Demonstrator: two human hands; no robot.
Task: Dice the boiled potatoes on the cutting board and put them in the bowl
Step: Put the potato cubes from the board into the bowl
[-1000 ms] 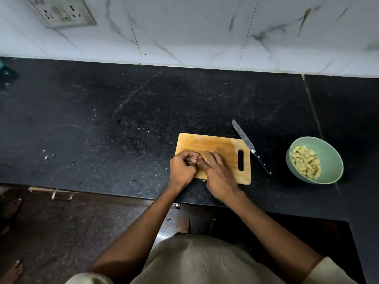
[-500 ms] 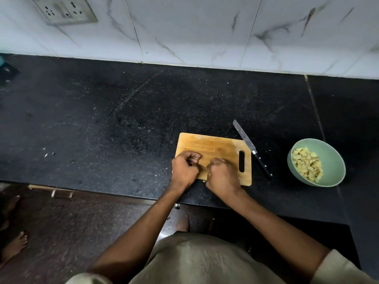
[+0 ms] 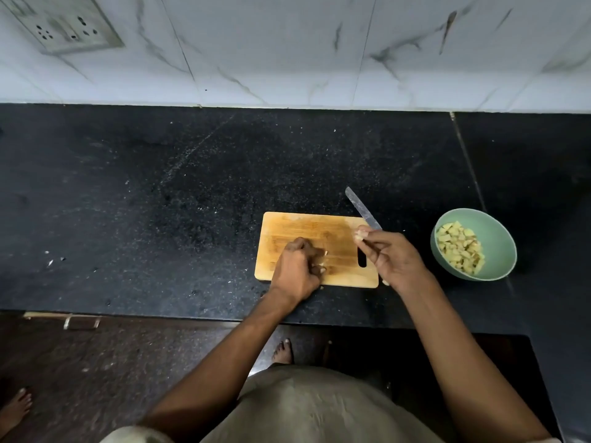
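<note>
A wooden cutting board [image 3: 307,228] lies on the black counter. My left hand [image 3: 299,270] rests on the board's near half with its fingers curled over small potato bits [image 3: 323,261]. My right hand [image 3: 388,255] is lifted over the board's right end, above the handle slot, and pinches a small pale potato piece [image 3: 358,237] at its fingertips. To the right stands a green bowl [image 3: 494,233] holding several diced potato pieces [image 3: 460,247]. A knife [image 3: 363,208] lies beyond the board's right corner, its handle hidden behind my right hand.
The black counter [image 3: 160,203] runs wide to the left, with a few crumbs on it. A marble-tiled wall with a socket plate [image 3: 67,25] stands behind. The counter's front edge is just below the board; bare feet [image 3: 283,350] show on the floor.
My right hand has lifted off the board and moved right toward the bowl with a potato piece pinched. My left hand stays curled on the board.
</note>
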